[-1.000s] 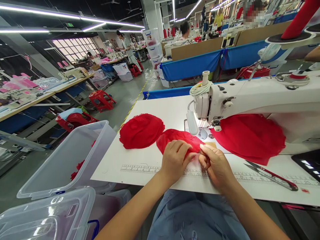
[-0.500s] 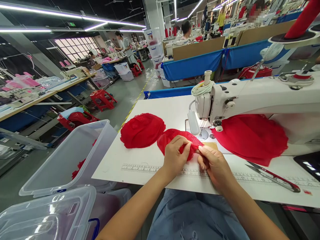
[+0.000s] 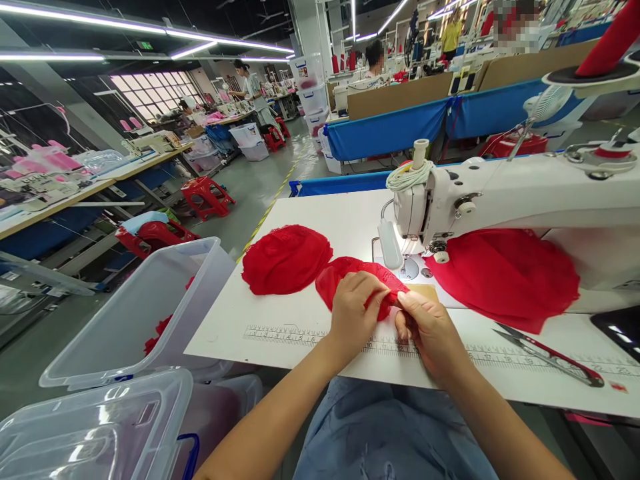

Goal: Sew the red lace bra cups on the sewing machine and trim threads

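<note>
The left hand (image 3: 354, 313) pinched a sheer red lace piece (image 3: 327, 283) between closed thumb and fingertips; the right hand (image 3: 429, 327) pinched its right end likewise. The piece was at the white table (image 3: 225, 333), near the sewing machine (image 3: 500, 193), beside crumpled red fabric (image 3: 287, 260).

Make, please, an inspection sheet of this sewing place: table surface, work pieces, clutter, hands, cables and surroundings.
Surface: white table, ruler marks along the near edge.
Work pieces: red cloth in both hands; a second piece beyond it to the left; a third piece beneath the arm of the sewing machine.
Clutter: scissors lying over the ruler marks; a black flat thing, cut off by the picture edge.
Hands: left hand and right hand both pinch the cloth.
Cables: pale cord coiled on the machine's head.
Surroundings: open plastic box with red cloth inside; red stool; people farther back.
</note>
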A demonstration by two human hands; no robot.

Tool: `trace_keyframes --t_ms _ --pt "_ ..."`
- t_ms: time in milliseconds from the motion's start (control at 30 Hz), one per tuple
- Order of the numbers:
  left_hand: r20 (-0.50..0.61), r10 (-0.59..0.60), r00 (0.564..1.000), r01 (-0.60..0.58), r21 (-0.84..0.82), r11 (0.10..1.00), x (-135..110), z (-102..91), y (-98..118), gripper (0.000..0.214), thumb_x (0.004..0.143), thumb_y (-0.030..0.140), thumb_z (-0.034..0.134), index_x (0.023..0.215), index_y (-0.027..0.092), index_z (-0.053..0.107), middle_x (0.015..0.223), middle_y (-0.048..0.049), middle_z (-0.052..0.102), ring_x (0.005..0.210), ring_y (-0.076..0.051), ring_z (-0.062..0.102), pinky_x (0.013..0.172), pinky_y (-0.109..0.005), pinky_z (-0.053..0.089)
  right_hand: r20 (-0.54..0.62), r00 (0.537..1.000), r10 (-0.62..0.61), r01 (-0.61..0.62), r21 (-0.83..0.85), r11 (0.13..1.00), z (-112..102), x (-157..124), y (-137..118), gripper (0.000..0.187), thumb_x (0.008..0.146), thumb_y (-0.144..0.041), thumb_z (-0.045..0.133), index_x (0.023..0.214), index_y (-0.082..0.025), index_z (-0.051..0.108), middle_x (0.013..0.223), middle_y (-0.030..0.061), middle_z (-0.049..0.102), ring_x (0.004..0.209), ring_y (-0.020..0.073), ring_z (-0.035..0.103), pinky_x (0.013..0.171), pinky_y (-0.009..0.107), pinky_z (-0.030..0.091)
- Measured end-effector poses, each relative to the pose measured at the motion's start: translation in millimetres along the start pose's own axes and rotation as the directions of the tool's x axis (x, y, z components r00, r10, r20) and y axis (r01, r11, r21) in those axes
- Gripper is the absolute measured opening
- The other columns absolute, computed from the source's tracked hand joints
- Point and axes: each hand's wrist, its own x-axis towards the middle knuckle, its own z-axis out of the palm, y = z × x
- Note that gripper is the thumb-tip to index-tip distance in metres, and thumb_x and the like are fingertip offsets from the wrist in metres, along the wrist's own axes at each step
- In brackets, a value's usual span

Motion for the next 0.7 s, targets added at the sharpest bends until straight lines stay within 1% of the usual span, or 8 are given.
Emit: trace_keyframes --t_ms 100,200,300,400,500,567,633,700 --pt "0.023 -0.283 0.959 0.279 -0.246 0.928 6.1 -0.5 -0.1 0.014 0.084 0.021 0.059 0.070 0.019 0.058 0.073 -0.0011 0.062 0.072 -0.016 0.056 0.070 -0.028 0.044 -0.005 1.000 0.008 -0.008 -0.009 1.000 -0.4 0.5 0.9 0.047 0.070 -0.059 0.071 0.056 -0.019 0.051 0.041 -0.0019 0.052 0.039 0.0070 0.038 0.041 0.020 0.030" --pt "0.028 -0.404 0.914 0.393 -0.300 0.869 7.9 -3.2 -2.9 0.015 0.085 0.024 0.058 0.071 0.018 0.055 0.070 0.0008 0.059 0.068 -0.014 0.054 0.066 -0.026 0.043 0.002 1.000 0.019 -0.019 -0.009 1.000 -1.0 0.8 2.2 0.048 0.069 -0.060 0.070 0.056 -0.019 0.050 0.041 -0.0017 0.053 0.039 0.0069 0.038 0.041 0.020 0.031" --pt "-0.010 -0.328 0.945 0.317 -0.228 0.921 3.8 -5.8 -3.8 0.015 0.088 0.023 0.054 0.074 0.019 0.054 0.072 0.0007 0.058 0.069 -0.014 0.053 0.067 -0.026 0.043 0.009 1.000 0.014 -0.014 -0.015 1.000 -1.3 0.5 3.2 0.049 0.070 -0.061 0.070 0.057 -0.019 0.050 0.041 -0.0021 0.053 0.039 0.0068 0.038 0.041 0.020 0.030" --pt "0.000 -0.100 0.995 0.100 -0.076 0.992 -1.5 -5.6 -1.7 0.013 0.090 0.024 0.056 0.077 0.019 0.057 0.078 -0.0013 0.062 0.076 -0.016 0.055 0.073 -0.029 0.043 0.011 1.000 0.014 -0.013 -0.018 1.000 -0.8 -0.2 2.9 0.048 0.069 -0.062 0.071 0.059 -0.019 0.052 0.042 -0.0024 0.053 0.039 0.0070 0.038 0.041 0.020 0.030" --pt "0.033 0.051 0.998 -0.052 0.033 0.998 -2.3 -2.5 -0.4 0.013 0.088 0.021 0.059 0.076 0.019 0.060 0.080 -0.0020 0.063 0.079 -0.017 0.055 0.076 -0.030 0.042 0.013 0.999 0.029 -0.029 0.004 1.000 0.4 -0.5 1.4 0.046 0.067 -0.062 0.073 0.063 -0.019 0.055 0.043 -0.0022 0.054 0.040 0.0080 0.040 0.042 0.021 0.032" --pt "0.008 0.006 1.000 -0.006 0.004 1.000 -0.6 -1.2 -0.9 0.016 0.089 0.017 0.057 0.073 0.019 0.057 0.074 -0.0005 0.061 0.073 -0.015 0.054 0.070 -0.028 0.043 0.007 0.999 0.042 -0.042 0.027 0.999 1.0 -0.4 0.4 0.046 0.065 -0.060 0.075 0.066 -0.019 0.056 0.049 -0.0003 0.058 0.045 0.0101 0.047 0.045 0.022 0.037" --pt "-0.076 -0.088 0.993 0.085 -0.042 0.996 0.1 -2.1 -2.1 0.017 0.090 0.018 0.055 0.073 0.019 0.054 0.071 0.0013 0.059 0.067 -0.013 0.054 0.065 -0.025 0.043 -0.007 0.998 0.054 -0.054 0.050 0.997 0.9 -0.2 -0.1 0.046 0.062 -0.059 0.077 0.066 -0.019 0.055 0.055 0.0018 0.063 0.051 0.0121 0.053 0.049 0.023 0.042" --pt "-0.115 -0.066 0.991 0.065 -0.008 0.998 -2.7 -4.6 -3.9 0.015 0.092 0.021 0.054 0.077 0.019 0.054 0.072 0.0012 0.060 0.067 -0.013 0.055 0.064 -0.025 0.045 -0.011 0.999 0.052 -0.051 0.055 0.997 0.1 -0.4 0.2 0.046 0.063 -0.060 0.076 0.064 -0.019 0.053 0.053 0.0006 0.060 0.048 0.0110 0.051 0.047 0.023 0.040"
